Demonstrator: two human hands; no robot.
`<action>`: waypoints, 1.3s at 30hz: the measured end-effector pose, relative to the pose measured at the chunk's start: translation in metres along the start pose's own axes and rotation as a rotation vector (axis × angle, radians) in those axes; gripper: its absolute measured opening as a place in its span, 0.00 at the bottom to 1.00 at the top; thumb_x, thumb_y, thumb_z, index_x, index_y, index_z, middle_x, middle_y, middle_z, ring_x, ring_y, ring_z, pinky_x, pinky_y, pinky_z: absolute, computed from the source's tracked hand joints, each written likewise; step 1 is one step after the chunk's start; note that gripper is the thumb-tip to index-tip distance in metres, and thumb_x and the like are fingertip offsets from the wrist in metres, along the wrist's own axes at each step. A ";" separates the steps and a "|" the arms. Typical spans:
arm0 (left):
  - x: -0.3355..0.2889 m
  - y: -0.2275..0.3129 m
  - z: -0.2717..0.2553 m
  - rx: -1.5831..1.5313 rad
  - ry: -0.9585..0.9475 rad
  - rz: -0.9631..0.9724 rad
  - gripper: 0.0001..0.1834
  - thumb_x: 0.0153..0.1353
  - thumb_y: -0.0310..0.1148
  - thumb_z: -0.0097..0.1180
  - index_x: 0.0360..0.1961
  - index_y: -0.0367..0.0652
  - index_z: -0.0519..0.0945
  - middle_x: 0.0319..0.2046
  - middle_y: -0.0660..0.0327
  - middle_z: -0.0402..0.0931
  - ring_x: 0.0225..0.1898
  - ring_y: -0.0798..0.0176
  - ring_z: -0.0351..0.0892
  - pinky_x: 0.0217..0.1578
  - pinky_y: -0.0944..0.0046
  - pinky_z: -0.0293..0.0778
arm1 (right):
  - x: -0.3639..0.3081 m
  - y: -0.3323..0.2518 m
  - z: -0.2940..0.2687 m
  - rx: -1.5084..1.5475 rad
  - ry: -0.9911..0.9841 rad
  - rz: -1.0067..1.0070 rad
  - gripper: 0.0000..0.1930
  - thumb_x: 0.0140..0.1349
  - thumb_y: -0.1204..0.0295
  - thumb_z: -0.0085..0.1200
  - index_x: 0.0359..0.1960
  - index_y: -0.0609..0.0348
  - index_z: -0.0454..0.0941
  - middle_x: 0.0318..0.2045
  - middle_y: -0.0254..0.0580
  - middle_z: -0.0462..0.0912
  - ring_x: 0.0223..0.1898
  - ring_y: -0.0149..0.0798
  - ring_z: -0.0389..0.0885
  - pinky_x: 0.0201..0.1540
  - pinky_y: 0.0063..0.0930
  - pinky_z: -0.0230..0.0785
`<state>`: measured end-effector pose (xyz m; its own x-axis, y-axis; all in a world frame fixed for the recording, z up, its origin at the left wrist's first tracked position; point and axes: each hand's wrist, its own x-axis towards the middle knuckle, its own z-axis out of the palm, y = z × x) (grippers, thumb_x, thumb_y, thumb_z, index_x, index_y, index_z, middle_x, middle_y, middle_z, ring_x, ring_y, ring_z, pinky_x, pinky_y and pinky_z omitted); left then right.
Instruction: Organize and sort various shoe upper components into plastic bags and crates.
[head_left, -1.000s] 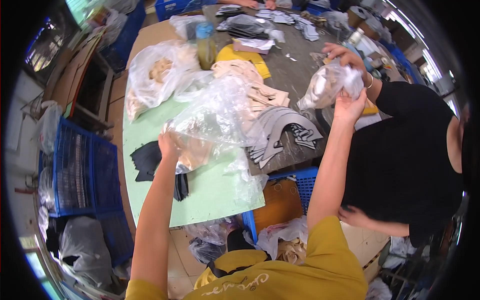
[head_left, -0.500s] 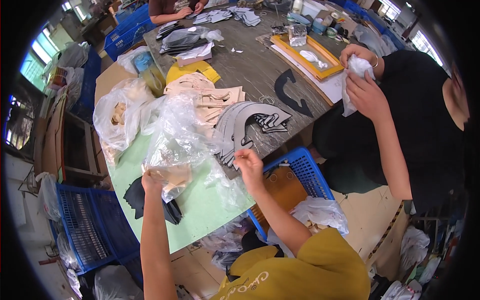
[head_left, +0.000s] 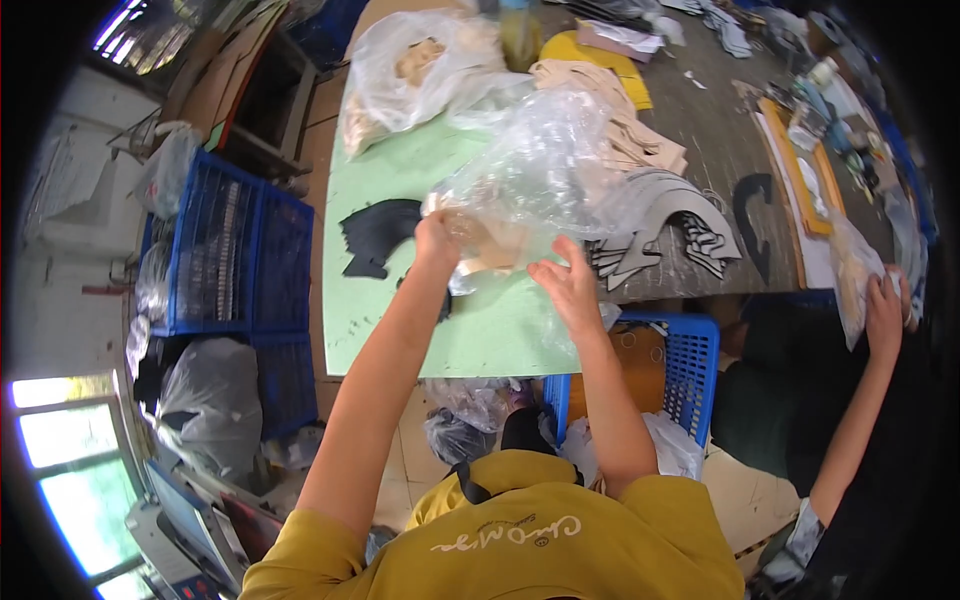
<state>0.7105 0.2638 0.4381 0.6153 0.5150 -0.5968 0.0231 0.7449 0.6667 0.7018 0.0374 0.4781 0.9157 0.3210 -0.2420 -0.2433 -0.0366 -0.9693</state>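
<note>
My left hand [head_left: 437, 240] is closed on the edge of a clear plastic bag [head_left: 545, 165], at the end where flat beige pieces [head_left: 490, 243] show through the film. To the right of those pieces, my right hand [head_left: 570, 285] is held up with thumb and fingers apart, and nothing shows in it. Black cut pieces [head_left: 380, 238] lie on the green tabletop [head_left: 390, 335], partly hidden behind my left hand and forearm. Grey curved pieces with dark edges [head_left: 665, 210] are stacked just beyond my right hand.
A bag of beige scraps [head_left: 425, 65] and stacked beige cutouts [head_left: 625, 130] lie farther back. One black curved piece [head_left: 755, 225] is on the dark table. A blue crate [head_left: 690, 370] stands below the table edge. At right, a co-worker's hand [head_left: 885, 315] holds a plastic bag [head_left: 852, 270].
The view has swung, so the table sits farther right and higher. My right hand has moved from the grey stack toward the bag, its fingers spreading. The co-worker's bag is lower.
</note>
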 end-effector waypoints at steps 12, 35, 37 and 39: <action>-0.067 -0.002 -0.032 0.474 0.025 -0.078 0.23 0.61 0.33 0.49 0.56 0.40 0.60 0.53 0.55 0.66 0.54 0.58 0.67 0.52 0.54 0.64 | 0.040 0.004 0.031 -0.053 0.024 -0.015 0.48 0.53 0.52 0.65 0.71 0.55 0.51 0.68 0.57 0.54 0.66 0.59 0.59 0.63 0.49 0.59; -0.002 0.045 0.011 0.231 -0.145 0.359 0.43 0.50 0.09 0.40 0.70 0.45 0.53 0.59 0.47 0.69 0.40 0.60 0.78 0.40 0.65 0.73 | 0.099 0.042 0.088 -0.667 -0.104 -0.516 0.44 0.48 0.70 0.63 0.68 0.45 0.56 0.67 0.54 0.56 0.65 0.59 0.59 0.62 0.52 0.57; -0.002 0.049 0.016 0.278 -0.140 0.368 0.45 0.50 0.10 0.40 0.72 0.46 0.49 0.64 0.46 0.61 0.47 0.58 0.76 0.43 0.66 0.72 | 0.135 0.043 0.106 -0.710 -0.042 -0.577 0.40 0.49 0.70 0.61 0.67 0.45 0.58 0.66 0.54 0.58 0.64 0.60 0.60 0.62 0.52 0.58; -0.006 0.056 0.001 0.477 -0.150 0.416 0.45 0.51 0.12 0.40 0.73 0.45 0.45 0.67 0.45 0.54 0.55 0.55 0.71 0.49 0.65 0.70 | 0.162 0.039 0.121 -0.717 -0.032 -0.642 0.37 0.50 0.71 0.58 0.65 0.46 0.60 0.64 0.54 0.61 0.62 0.61 0.62 0.61 0.52 0.59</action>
<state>0.7085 0.3017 0.4791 0.7506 0.6298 -0.2001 0.0853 0.2079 0.9744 0.8018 0.2024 0.4063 0.7943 0.5065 0.3356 0.5645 -0.4110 -0.7158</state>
